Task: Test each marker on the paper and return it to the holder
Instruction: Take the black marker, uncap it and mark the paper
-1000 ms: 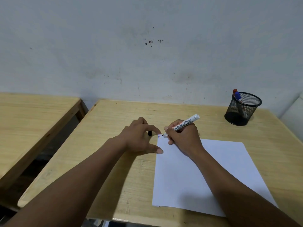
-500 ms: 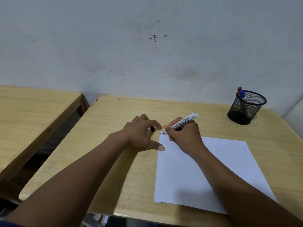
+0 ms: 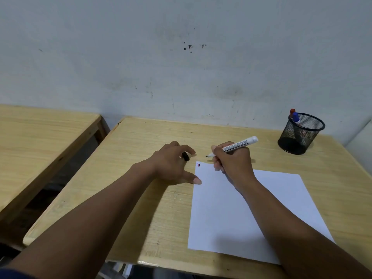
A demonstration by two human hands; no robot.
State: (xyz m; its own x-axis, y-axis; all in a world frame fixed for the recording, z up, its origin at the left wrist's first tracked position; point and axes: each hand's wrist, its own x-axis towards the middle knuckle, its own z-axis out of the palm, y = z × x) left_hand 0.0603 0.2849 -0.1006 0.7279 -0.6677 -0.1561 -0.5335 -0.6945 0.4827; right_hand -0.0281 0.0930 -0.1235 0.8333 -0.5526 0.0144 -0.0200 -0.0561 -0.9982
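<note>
A white sheet of paper lies on the wooden desk, with short blue, red and dark strokes at its far left corner. My right hand grips an uncapped white marker, its black tip raised just above and beyond the paper's corner. My left hand rests on the desk left of the paper, pinching a black cap. The black mesh holder stands at the far right with a blue-capped marker and a red-capped marker in it.
A second wooden desk stands to the left across a narrow gap. A pale wall rises right behind both desks. A white object's edge shows at the far right.
My right hand lifted the marker tip off the paper's corner, where it had been marking, and drew it slightly back. My left hand stayed beside the paper.
</note>
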